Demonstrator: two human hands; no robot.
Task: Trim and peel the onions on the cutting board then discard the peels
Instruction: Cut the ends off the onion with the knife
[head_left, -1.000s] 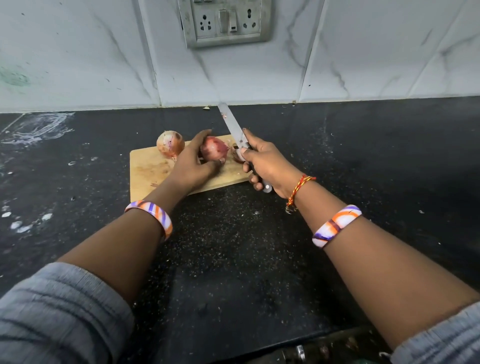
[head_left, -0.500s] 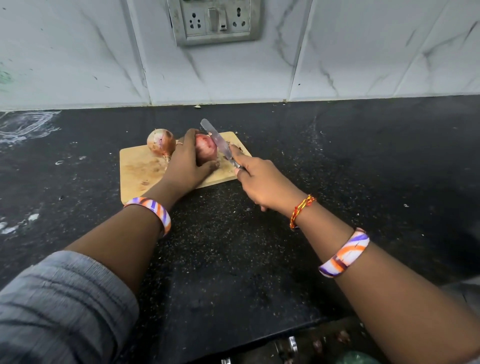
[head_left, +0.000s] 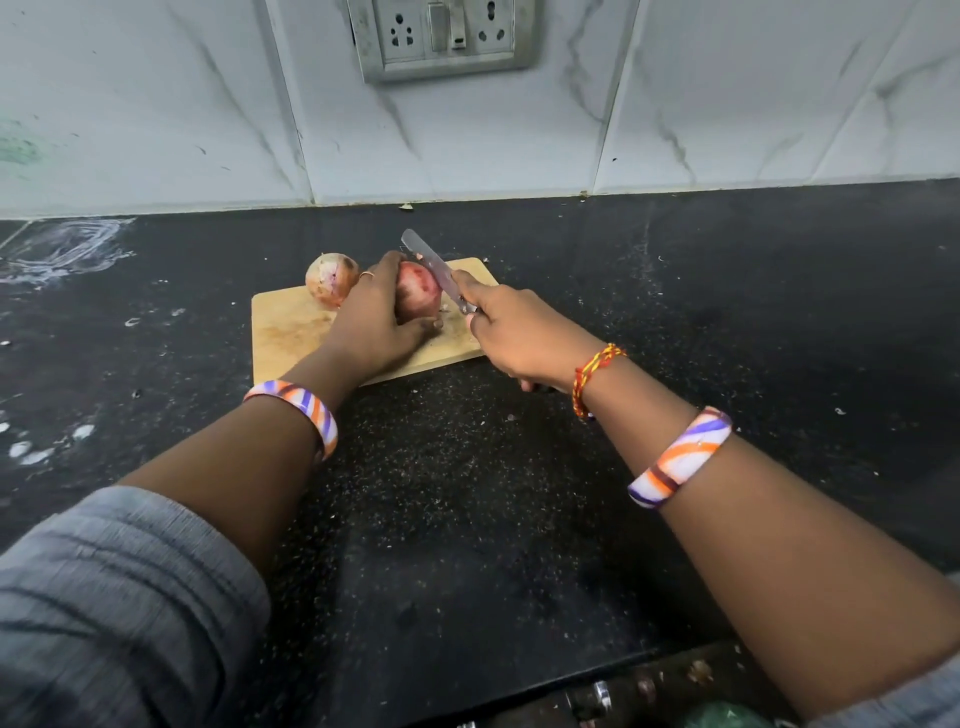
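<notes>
Onion (head_left: 418, 291) (reddish, partly peeled) sits on the cutting board (head_left: 291, 332), cupped by the left hand (head_left: 374, 322); the right hand (head_left: 511, 332) grips a knife (head_left: 431, 262) against it. Second onion (head_left: 331, 279) lies just beside.

A home kitchen: a black speckled stone counter (head_left: 467, 493) runs up to a white marble-look tiled wall (head_left: 156, 104) with a socket-and-switch plate (head_left: 441, 36), and a wooden cutting board (head_left: 291, 332) carries onions (head_left: 332, 280).
</notes>
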